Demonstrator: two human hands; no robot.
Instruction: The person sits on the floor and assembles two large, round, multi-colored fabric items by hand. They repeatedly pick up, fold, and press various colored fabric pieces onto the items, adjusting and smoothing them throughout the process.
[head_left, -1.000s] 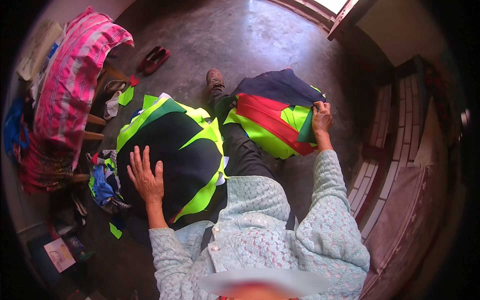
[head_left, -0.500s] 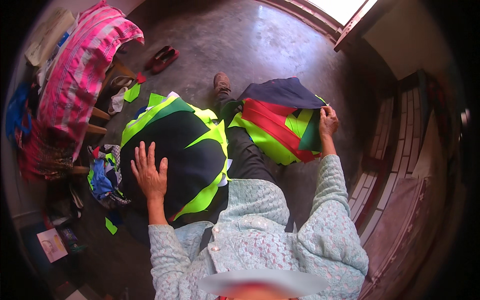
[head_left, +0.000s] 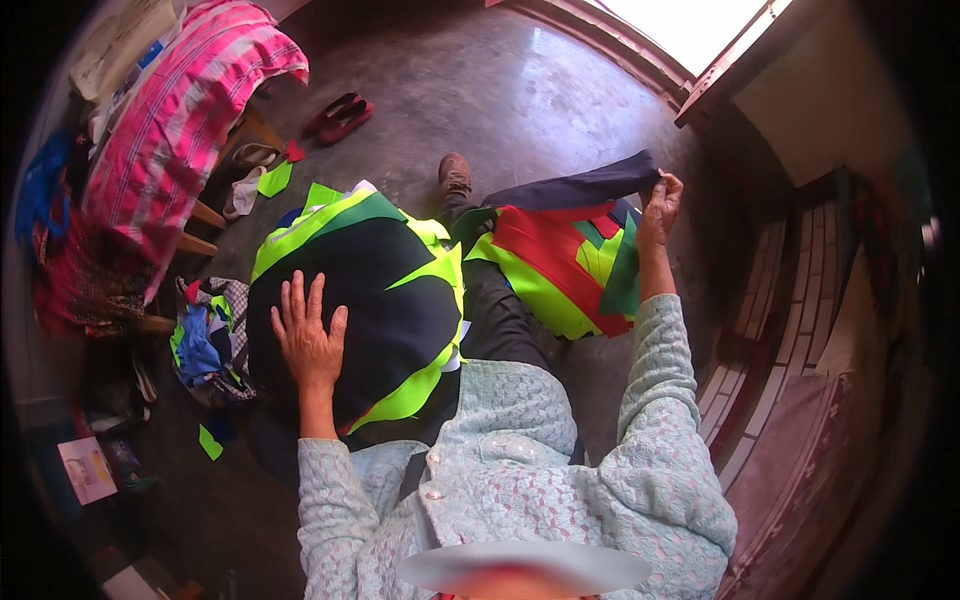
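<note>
A round pile of fabric pieces (head_left: 345,260), dark navy on top with lime-green and dark green edges, sits at the left of my lap. Flat on that navy cloth lies my left hand (head_left: 308,330), its fingers spread. On the right is a second fabric pile (head_left: 560,290) with red, lime and green pieces. My right hand (head_left: 660,205) pinches the right corner of a navy fabric piece (head_left: 570,188) and holds it raised above that pile. The far side of the navy piece is hidden behind its lifted edge.
A pink checked cloth (head_left: 185,140) drapes over wooden furniture at the left. Dark red shoes (head_left: 338,120) and a lime scrap (head_left: 275,180) lie on the floor (head_left: 540,90). A bundle of mixed scraps (head_left: 205,350) lies left of the pile. Tiled steps (head_left: 770,350) run along the right.
My right hand has lifted the navy piece's corner upward and away, uncovering more red, green and lime fabric beneath. My left hand stays flat on its pile.
</note>
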